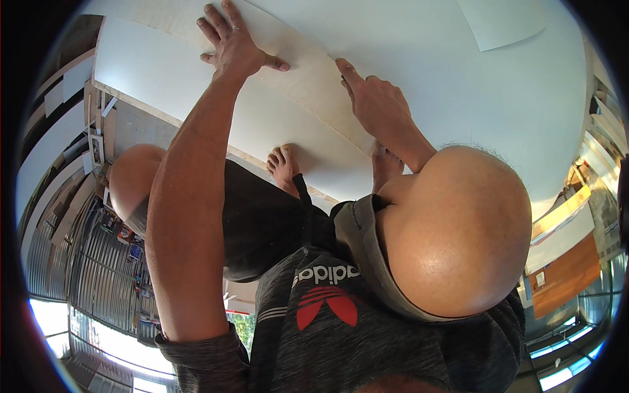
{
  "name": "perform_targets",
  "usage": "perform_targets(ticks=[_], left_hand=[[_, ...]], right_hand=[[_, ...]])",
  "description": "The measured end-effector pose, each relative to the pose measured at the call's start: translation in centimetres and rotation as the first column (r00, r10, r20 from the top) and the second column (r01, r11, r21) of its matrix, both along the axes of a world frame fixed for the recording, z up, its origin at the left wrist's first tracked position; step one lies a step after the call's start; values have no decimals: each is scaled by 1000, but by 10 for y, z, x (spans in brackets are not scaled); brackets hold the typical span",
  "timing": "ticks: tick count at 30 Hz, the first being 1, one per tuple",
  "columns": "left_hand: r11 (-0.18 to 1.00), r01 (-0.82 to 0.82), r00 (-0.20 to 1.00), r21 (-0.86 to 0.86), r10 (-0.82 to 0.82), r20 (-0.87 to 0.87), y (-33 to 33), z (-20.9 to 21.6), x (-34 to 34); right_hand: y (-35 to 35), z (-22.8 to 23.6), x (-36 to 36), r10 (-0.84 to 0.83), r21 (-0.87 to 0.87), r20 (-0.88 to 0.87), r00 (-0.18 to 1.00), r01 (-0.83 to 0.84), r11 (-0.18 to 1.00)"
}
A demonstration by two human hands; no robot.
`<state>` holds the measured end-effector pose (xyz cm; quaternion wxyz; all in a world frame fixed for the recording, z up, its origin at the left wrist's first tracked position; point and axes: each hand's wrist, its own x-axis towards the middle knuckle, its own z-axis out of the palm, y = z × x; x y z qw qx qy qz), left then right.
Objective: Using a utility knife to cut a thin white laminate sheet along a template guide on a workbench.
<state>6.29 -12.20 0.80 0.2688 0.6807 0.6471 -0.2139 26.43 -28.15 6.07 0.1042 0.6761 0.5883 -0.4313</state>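
Observation:
My left hand (236, 49) lies with fingers spread on a beige strip (298, 82) of a large board, beside the edge of a white sheet. My right hand (381, 105) is on the white sheet (458, 98), close to that same edge. Its index finger points forward along the edge and the other fingers curl under. A small dark bit shows by the fingertip, but what those fingers hold is hidden. Nearer me, a pale panel (275, 111) runs along the other side of the strip. My bare feet (284, 169) rest on the pale panel and by the sheet.
A loose white piece (504, 23) with a straight cut edge lies on the sheet at the far right. Boards and offcuts (62, 170) lean along the left side. More planks and a brown panel (567, 275) stand at the right. My bent knees flank both arms.

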Motion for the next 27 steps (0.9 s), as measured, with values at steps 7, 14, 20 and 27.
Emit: perform_targets(ticks=[7, 14, 20, 27], left_hand=[[992, 70, 989, 103, -82, 124, -8, -5, -9], [988, 97, 985, 119, -112, 130, -7, -10, -15], [983, 114, 983, 142, -133, 129, -7, -9, -16], [981, 121, 980, 154, -143, 141, -7, -10, -15]], right_hand=[[-6, 5, 6, -20, -106, -9, 1000, 19, 994], [-19, 15, 16, -66, -219, -17, 998, 60, 974], [-34, 22, 23, -84, -258, -14, 996, 78, 963], [-69, 12, 34, -63, -111, 11, 998, 64, 992]])
